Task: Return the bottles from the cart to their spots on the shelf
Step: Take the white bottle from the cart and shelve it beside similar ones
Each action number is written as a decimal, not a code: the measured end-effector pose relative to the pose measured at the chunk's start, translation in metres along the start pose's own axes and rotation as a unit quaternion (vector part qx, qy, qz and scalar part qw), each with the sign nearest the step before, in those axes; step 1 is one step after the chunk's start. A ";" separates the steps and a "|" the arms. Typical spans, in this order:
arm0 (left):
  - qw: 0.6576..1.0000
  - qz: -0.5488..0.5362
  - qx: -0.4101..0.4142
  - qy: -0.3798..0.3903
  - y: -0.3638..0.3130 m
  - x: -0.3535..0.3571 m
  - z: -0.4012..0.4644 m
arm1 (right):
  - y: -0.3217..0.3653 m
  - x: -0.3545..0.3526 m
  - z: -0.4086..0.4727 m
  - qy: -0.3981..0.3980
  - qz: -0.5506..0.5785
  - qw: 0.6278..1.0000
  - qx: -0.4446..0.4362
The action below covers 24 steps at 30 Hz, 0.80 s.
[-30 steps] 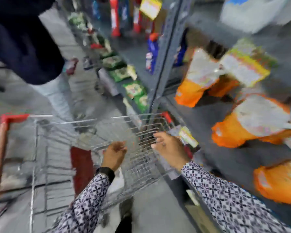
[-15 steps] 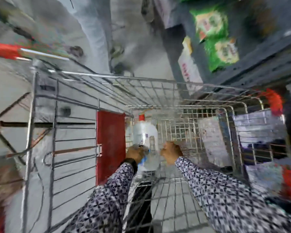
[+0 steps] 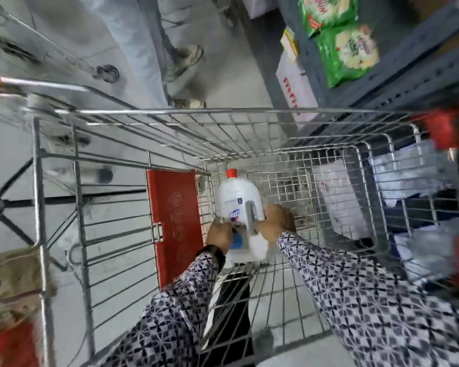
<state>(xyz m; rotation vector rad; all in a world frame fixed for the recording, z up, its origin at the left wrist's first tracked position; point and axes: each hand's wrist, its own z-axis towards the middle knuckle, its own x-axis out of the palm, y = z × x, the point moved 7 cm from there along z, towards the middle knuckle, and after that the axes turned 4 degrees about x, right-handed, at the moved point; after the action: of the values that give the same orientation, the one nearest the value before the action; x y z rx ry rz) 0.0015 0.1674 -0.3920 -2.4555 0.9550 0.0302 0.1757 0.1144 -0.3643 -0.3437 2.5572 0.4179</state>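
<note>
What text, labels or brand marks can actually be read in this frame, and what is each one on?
White bottle with red cap, held by left hand and right hand: a blue logo, upside down and too blurred to read.
Green packets on the shelf: red and white print, blurred, unreadable.
White box below the shelf: a row of red characters, unreadable.
Red panel on the cart: embossed marks, unreadable.
</note>
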 end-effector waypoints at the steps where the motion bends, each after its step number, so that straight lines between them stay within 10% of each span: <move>1: 1.000 0.004 -0.006 0.010 -0.001 0.000 -0.003 | -0.003 -0.002 0.000 0.008 0.000 1.000 0.003; 10: 0.959 -0.135 0.187 0.164 -0.126 0.040 -0.224 | -0.065 -0.166 -0.210 -0.101 0.252 0.954 -0.129; 24: 0.701 -0.083 0.585 0.400 -0.226 0.135 -0.685 | -0.225 -0.314 -0.683 -0.491 0.461 0.655 -0.342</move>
<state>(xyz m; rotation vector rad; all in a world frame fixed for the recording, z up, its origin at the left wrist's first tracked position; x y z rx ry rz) 0.1410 -0.0909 0.2809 -1.2218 0.6536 -1.3625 0.1989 -0.2873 0.3097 0.8113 1.1893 1.4550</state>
